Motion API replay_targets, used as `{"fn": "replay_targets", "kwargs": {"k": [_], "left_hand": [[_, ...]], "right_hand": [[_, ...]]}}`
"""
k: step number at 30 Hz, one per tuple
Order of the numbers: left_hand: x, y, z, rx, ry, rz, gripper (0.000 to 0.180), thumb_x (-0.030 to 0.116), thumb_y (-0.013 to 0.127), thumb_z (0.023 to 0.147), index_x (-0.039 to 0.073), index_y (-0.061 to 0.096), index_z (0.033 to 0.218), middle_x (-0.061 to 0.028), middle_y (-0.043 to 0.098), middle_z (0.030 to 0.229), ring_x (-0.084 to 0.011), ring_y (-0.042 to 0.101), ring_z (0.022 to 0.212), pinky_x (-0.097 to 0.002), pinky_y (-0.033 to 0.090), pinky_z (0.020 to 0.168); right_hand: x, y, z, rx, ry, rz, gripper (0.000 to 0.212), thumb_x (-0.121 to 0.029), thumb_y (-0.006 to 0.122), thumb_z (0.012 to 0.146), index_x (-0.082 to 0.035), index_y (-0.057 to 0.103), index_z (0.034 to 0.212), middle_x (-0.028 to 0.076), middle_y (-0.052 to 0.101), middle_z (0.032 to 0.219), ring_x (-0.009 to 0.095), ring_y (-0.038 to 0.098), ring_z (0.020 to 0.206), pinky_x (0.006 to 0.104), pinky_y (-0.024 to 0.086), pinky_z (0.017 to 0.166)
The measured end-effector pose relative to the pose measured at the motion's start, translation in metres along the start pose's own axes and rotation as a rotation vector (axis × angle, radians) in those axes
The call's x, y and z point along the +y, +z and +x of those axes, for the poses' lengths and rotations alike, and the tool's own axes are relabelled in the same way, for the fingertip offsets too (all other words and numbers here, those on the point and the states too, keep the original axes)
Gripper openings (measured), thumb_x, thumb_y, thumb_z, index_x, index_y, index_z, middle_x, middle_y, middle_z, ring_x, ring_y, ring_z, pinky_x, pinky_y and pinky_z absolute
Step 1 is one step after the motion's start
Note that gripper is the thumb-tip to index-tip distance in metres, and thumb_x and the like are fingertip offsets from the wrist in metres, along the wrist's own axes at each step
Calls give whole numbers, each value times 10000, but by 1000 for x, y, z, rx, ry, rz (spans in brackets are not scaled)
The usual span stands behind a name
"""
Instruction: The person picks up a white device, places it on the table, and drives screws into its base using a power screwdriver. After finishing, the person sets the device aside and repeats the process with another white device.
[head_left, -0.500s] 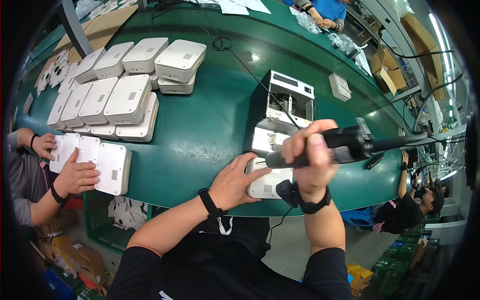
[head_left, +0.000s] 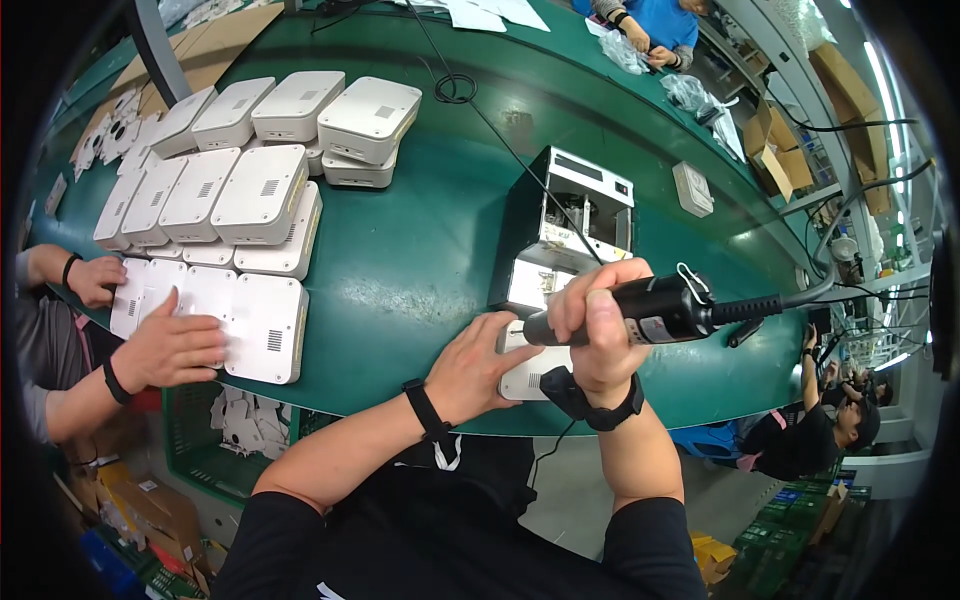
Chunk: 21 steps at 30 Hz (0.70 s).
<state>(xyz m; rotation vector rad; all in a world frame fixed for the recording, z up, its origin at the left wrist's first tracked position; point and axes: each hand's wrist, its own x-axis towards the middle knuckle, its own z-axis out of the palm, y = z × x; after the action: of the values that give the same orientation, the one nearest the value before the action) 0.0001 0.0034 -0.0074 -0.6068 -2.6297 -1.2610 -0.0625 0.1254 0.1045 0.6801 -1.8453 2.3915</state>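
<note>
My right hand [head_left: 603, 335] wraps round a black corded electric screwdriver [head_left: 660, 308], which lies nearly level with its bit pointing left. The bit's tip is at the upper left corner of a white plastic box [head_left: 522, 384] on the green table; I cannot tell whether it sits in a screw. With thumb and fingers spread round the box's left side, my left hand [head_left: 468, 372] grips it. My right hand and wrist hide the box's right part. Just beyond stands a black and silver machine [head_left: 585, 215] with an open front.
Stacked white boxes [head_left: 262, 195] stand on the left. There a co-worker's hands [head_left: 175, 345] press a row of similar boxes [head_left: 268, 330]. A green crate [head_left: 190, 450] with white parts is below the table edge. A cable [head_left: 495, 130] crosses the table; a small white box [head_left: 693, 188] lies far right.
The co-worker's row of boxes has slid to the right along the table. My screwdriver has shifted slightly left and down, its cord end dipping. My left hand stays on the box.
</note>
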Motion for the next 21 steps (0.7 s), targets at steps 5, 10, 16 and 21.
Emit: {"fn": "replay_targets", "kwargs": {"k": [5,10,16,21], "left_hand": [[0,-2,-1,5,11,-19,739,245,892,569,207,628,1257,-155,441,1307,-356,483,1213,-421,460,993],[-1,-23,-15,-35,-47,-4,768,250,886,581,218,604,1295,-166,438,1318,-371,484,1209,-434,453,1005],[-5,-30,-11,-18,-13,-30,785,239,883,585,227,591,1313,-164,432,1331,-373,494,1199,-439,451,1008],[-12,-34,-16,-69,-47,-12,798,237,884,589,230,583,1327,-161,433,1342,-369,502,1195,-442,445,1016]], "right_hand": [[-5,1,0,-32,-11,-120,161,-139,547,912,-35,443,976,80,475,625,148,433,496,324,424,494],[-35,-24,9,105,-124,26,140,-144,527,926,-33,459,979,71,484,631,160,453,491,329,422,482],[-25,-37,35,248,-170,-118,160,-182,525,936,-32,480,971,67,481,628,163,455,481,327,413,482],[-22,-42,26,211,-72,-138,174,-205,524,941,-37,490,968,65,484,632,159,459,485,328,414,493]]}}
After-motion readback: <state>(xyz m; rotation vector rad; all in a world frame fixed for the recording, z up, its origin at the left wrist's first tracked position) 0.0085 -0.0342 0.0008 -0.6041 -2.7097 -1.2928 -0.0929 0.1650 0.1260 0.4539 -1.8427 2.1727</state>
